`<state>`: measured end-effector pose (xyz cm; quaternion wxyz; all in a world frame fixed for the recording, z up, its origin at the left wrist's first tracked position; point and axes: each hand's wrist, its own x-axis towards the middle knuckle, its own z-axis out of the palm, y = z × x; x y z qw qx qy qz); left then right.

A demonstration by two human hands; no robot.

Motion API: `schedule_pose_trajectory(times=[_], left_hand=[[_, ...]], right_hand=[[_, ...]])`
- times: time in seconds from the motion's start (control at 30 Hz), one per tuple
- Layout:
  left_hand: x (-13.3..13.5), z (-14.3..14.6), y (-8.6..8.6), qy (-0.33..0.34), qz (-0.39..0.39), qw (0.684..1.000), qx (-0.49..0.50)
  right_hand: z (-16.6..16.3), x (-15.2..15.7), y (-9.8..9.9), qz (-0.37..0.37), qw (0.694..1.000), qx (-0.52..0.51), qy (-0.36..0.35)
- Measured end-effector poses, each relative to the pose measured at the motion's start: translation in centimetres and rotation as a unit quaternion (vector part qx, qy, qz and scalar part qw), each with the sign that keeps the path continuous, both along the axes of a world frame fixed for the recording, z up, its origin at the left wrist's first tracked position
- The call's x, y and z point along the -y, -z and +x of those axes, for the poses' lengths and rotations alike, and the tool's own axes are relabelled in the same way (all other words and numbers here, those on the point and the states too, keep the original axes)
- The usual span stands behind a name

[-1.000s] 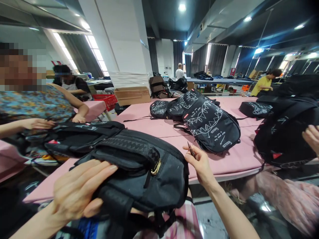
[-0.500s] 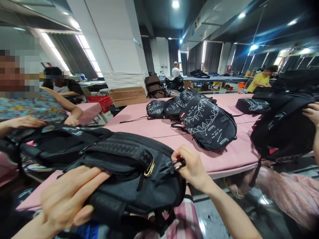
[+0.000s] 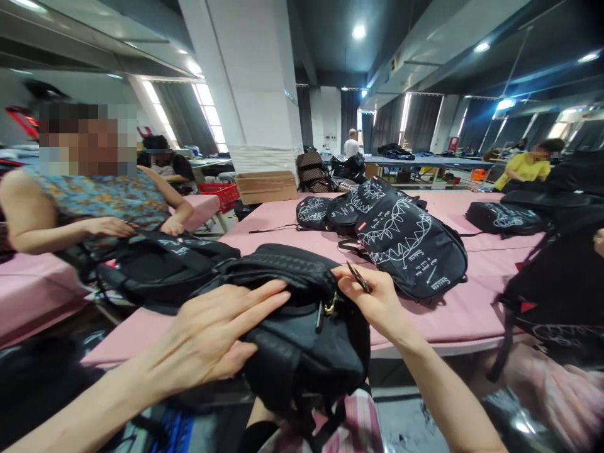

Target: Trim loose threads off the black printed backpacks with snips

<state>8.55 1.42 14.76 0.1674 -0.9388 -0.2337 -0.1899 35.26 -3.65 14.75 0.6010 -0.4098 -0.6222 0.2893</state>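
A black backpack (image 3: 302, 352) rests over my lap at the pink table's edge, with a gold zipper pull (image 3: 331, 304) on its upper pocket. My left hand (image 3: 221, 324) lies across the bag's near left side, fingers stretched out over the pocket opening and thumb apart. At the bag's upper right edge, my right hand (image 3: 372, 296) is closed around small dark thread snips (image 3: 358, 277), their pointed blades sticking up past the fingers. Whether the right fingertips also pinch the bag's fabric is hidden.
Printed black backpacks (image 3: 415, 251) lie on the pink table (image 3: 302, 236) ahead. To the left, a co-worker (image 3: 108, 195) handles another black backpack (image 3: 170, 267). At the right edge stands a dark bag (image 3: 557, 289) beside another person's hand. A cardboard box (image 3: 267, 187) sits behind.
My view has swung left. The backpack looks more bunched and upright, its pocket opening gaping wider. My left hand has slid further over it, and the snips' blades now point upward.
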Motion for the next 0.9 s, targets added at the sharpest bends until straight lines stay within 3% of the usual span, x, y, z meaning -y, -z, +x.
schedule_pose_trajectory(times=[0.1, 0.2, 0.27, 0.37, 0.43, 0.53, 0.63, 0.77, 0.83, 0.9], left_hand=[[0.5, 2.8, -3.1, -0.011, -0.044, 0.997, -0.063], [0.8, 4.3, -5.0, -0.033, -0.121, 0.987, -0.102], [1.0, 4.8, -5.4, -0.048, -0.133, 0.983, -0.113], [1.2, 5.1, -5.4, -0.064, -0.124, 0.983, -0.119], [1.2, 5.1, -5.2, -0.055, -0.122, 0.984, -0.114], [0.7, 4.8, -4.7, -0.043, -0.11, 0.989, -0.087], [0.1, 4.1, -3.5, 0.001, -0.06, 0.998, -0.035], [0.2, 3.0, -1.2, 0.086, 0.023, 0.993, 0.078], [0.6, 2.6, -0.6, 0.093, 0.018, 0.99, 0.102], [1.1, 2.4, -0.6, 0.08, -0.007, 0.993, 0.091]], right_hand=[[-1.4, -0.2, -2.6, 0.063, 0.995, 0.062, -0.048], [-1.9, -1.0, -4.1, 0.108, 0.976, 0.125, -0.139], [-1.8, -2.2, -4.7, 0.078, 0.975, 0.145, -0.149], [-1.6, -4.4, -5.2, -0.027, 0.982, 0.146, -0.118], [-1.8, -5.6, -5.3, -0.077, 0.968, 0.193, -0.144], [-2.7, -6.6, -5.3, -0.084, 0.94, 0.282, -0.17], [-3.7, -7.3, -4.8, -0.068, 0.936, 0.326, -0.112], [-4.3, -8.7, -4.0, -0.01, 0.927, 0.372, 0.047], [-4.2, -9.6, -3.8, -0.01, 0.922, 0.376, 0.095], [-4.0, -10.3, -3.6, -0.034, 0.927, 0.362, 0.098]])
